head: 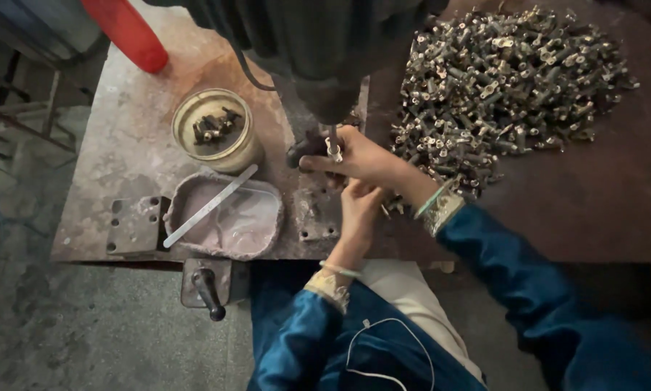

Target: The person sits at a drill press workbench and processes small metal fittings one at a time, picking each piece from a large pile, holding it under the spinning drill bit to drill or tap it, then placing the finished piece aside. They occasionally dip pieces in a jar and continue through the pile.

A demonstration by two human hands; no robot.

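- small metal part [334,150] pinched in right hand [361,158] fingers, held up under drill spindle [330,108] to line it up
- left hand [358,210] just below, grip not visible
- loose parts pile [506,80] far right, within reach
- tin [213,130] with a few pieces, tray [227,217] left

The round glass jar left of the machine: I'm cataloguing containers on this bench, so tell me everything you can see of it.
The round glass jar stands upright and open on the worn, stained metal bench top, left of the dark drill-like machine and just behind the shallow grey tray. Its thick clear wall looks yellowish and grimy. Inside lie a few small dark metal pieces, clustered near the middle. Neither hand touches it, and no lid is in view.
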